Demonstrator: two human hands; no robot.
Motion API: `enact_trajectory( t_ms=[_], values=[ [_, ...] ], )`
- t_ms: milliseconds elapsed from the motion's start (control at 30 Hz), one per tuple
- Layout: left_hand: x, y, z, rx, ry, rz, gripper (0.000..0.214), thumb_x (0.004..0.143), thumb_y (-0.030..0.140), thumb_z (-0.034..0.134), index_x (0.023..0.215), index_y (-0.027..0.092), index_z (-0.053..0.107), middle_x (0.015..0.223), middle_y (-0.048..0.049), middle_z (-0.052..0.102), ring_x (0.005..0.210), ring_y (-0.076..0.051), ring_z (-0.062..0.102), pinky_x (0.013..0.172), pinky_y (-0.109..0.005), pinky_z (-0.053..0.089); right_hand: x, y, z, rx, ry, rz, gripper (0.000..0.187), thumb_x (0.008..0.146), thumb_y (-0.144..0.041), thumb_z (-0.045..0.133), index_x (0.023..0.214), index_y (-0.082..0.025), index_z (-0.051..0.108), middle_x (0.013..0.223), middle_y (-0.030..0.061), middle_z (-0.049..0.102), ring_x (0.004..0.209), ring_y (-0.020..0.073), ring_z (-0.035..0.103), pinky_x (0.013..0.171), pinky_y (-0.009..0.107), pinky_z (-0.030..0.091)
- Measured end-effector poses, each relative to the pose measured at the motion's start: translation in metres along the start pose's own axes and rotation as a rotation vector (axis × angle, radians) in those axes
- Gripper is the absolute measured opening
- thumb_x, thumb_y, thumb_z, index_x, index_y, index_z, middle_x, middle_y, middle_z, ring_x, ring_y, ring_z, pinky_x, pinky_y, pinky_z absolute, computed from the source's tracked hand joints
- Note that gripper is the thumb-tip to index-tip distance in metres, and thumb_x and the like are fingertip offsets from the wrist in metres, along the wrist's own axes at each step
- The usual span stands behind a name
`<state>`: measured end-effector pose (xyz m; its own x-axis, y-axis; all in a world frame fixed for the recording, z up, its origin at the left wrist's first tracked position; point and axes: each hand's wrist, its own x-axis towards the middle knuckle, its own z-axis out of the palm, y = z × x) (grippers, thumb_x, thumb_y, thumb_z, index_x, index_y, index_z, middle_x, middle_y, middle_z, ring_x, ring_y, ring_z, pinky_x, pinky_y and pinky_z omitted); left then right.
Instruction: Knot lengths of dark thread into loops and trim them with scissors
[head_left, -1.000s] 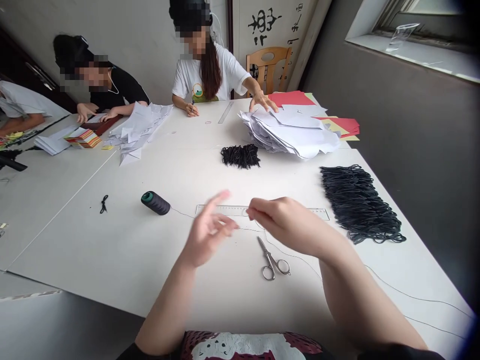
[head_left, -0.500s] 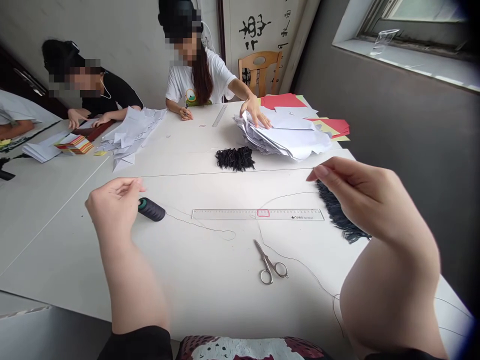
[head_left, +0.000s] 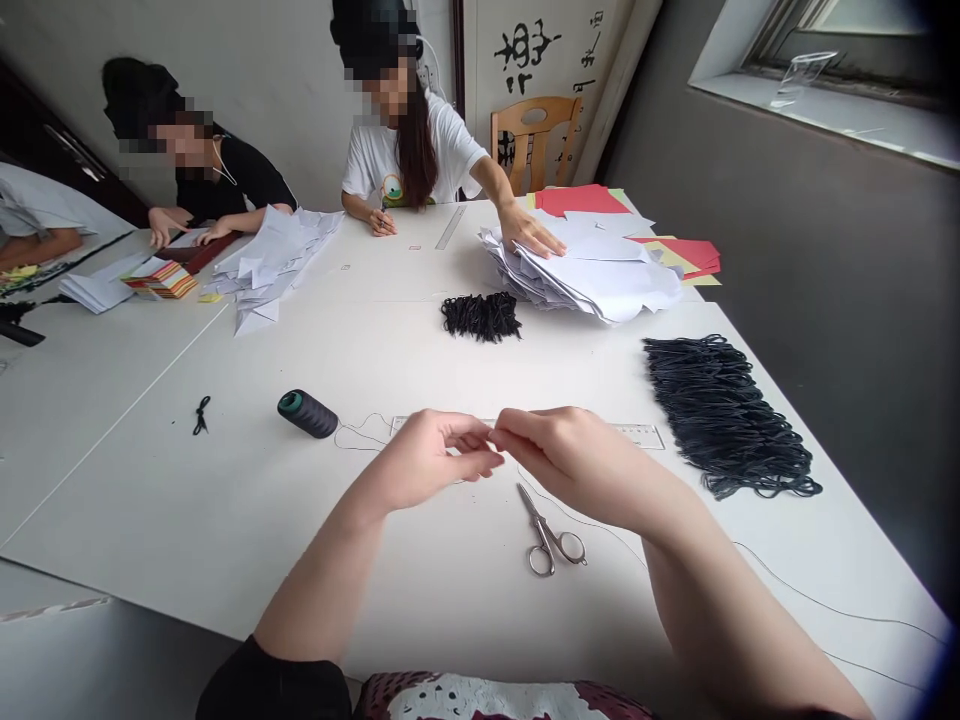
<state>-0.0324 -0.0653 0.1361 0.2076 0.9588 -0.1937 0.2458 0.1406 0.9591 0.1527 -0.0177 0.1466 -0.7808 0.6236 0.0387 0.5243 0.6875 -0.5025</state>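
Note:
My left hand [head_left: 439,458] and my right hand [head_left: 581,455] meet fingertip to fingertip over the middle of the table. Both are closed in pinches on dark thread, most of it hidden by the fingers. Loose thread [head_left: 592,522] trails over the table below my right hand. Behind the hands lies a clear ruler [head_left: 641,436], partly covered by them. Scissors [head_left: 551,535], slightly spread, lie just below my right hand. To the left, a spool of dark thread [head_left: 309,414] rests on its side.
A bundle of black cords [head_left: 727,415] lies at right, a smaller bundle [head_left: 481,317] farther back. One looped cord [head_left: 201,415] is at left. Across the table [head_left: 150,500], a person's hand [head_left: 532,232] presses on stacked white paper [head_left: 600,275]; another person sits near folded paper [head_left: 262,260].
My hands were far apart with a thread stretched between them; they have come together at the middle. The right-hand cord bundle and the small looped cord are now uncovered.

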Motion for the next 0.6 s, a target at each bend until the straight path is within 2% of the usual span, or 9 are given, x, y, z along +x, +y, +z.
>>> enact_trajectory(
  t_ms=[100,167,233,267,300,367,433,533,600],
  values=[
    [-0.006,-0.004,-0.028,0.051,0.243,-0.058,0.019,0.076,0.036,0.071,0.079,0.017,0.076,0.066,-0.0054,0.069,0.061,-0.018,0.065,0.059,-0.029,0.057,-0.006,0.009,-0.011,0.010,0.065,0.025,0.028,0.097,-0.029,0.033,0.073,-0.020,0.045,0.056,-0.0019,0.046,0.049,0.0114,0.035,0.050,0.025,0.026],
    [-0.014,-0.008,-0.056,0.175,0.576,-0.052,0.010,0.073,0.030,0.072,0.074,0.020,0.075,0.066,-0.0051,0.068,0.065,-0.022,0.066,0.061,-0.033,0.058,-0.011,0.018,-0.020,0.018,0.145,0.069,0.027,0.096,-0.029,0.035,0.075,-0.020,0.048,0.057,-0.0013,0.048,0.049,0.0113,0.036,0.050,0.025,0.027],
    [-0.020,-0.011,-0.077,0.291,0.973,-0.062,0.009,0.070,0.013,0.069,0.068,0.021,0.073,0.083,-0.0067,0.071,0.093,-0.031,0.066,0.078,-0.040,0.057,-0.014,0.024,-0.027,0.002,0.236,0.145,0.027,0.096,-0.030,0.036,0.075,-0.020,0.050,0.053,-0.0020,0.045,0.047,0.0113,0.034,0.049,0.025,0.027],
    [-0.022,-0.012,-0.083,0.321,1.120,-0.069,0.016,0.067,0.006,0.066,0.069,0.020,0.072,0.096,-0.0073,0.071,0.107,-0.034,0.061,0.087,-0.044,0.054,-0.014,0.025,-0.028,-0.016,0.274,0.184,0.027,0.096,-0.031,0.037,0.075,-0.020,0.050,0.051,-0.0023,0.043,0.046,0.0115,0.032,0.048,0.025,0.026],
    [-0.023,-0.011,-0.083,0.334,1.186,-0.063,0.023,0.064,0.000,0.064,0.073,0.020,0.072,0.109,-0.0069,0.068,0.117,-0.035,0.055,0.095,-0.046,0.049,-0.013,0.024,-0.028,-0.038,0.295,0.212,0.027,0.096,-0.031,0.037,0.075,-0.020,0.051,0.050,-0.0023,0.042,0.045,0.0116,0.032,0.048,0.025,0.025],
    [-0.022,-0.007,-0.071,0.285,1.107,-0.005,0.037,0.062,-0.003,0.062,0.087,0.022,0.074,0.125,-0.0047,0.062,0.122,-0.034,0.052,0.100,-0.045,0.046,-0.009,0.019,-0.022,-0.071,0.266,0.204,0.028,0.096,-0.032,0.037,0.075,-0.019,0.050,0.052,-0.0012,0.044,0.046,0.0120,0.034,0.049,0.026,0.025],
    [-0.017,-0.001,-0.045,0.157,0.793,0.064,0.045,0.063,0.000,0.066,0.101,0.023,0.072,0.122,-0.0044,0.064,0.107,-0.031,0.062,0.090,-0.039,0.053,-0.003,0.010,-0.013,-0.069,0.153,0.124,0.027,0.097,-0.030,0.036,0.075,-0.019,0.048,0.056,-0.0002,0.047,0.047,0.0118,0.035,0.050,0.026,0.024],
    [-0.007,0.005,-0.008,0.054,0.183,-0.010,0.034,0.068,0.015,0.073,0.102,0.021,0.073,0.100,-0.0056,0.072,0.087,-0.025,0.069,0.074,-0.033,0.057,0.003,-0.002,-0.001,-0.029,0.007,-0.012,0.026,0.098,-0.027,0.035,0.075,-0.019,0.046,0.058,-0.0006,0.048,0.047,0.0107,0.033,0.051,0.025,0.023],
    [-0.005,0.003,-0.003,0.049,0.057,-0.043,0.018,0.073,0.025,0.072,0.089,0.019,0.076,0.082,-0.0052,0.073,0.079,-0.022,0.069,0.072,-0.031,0.057,0.003,-0.003,0.000,-0.017,-0.026,-0.042,0.026,0.098,-0.026,0.035,0.075,-0.019,0.046,0.057,-0.0012,0.047,0.047,0.0105,0.032,0.050,0.025,0.023]
  ],
)
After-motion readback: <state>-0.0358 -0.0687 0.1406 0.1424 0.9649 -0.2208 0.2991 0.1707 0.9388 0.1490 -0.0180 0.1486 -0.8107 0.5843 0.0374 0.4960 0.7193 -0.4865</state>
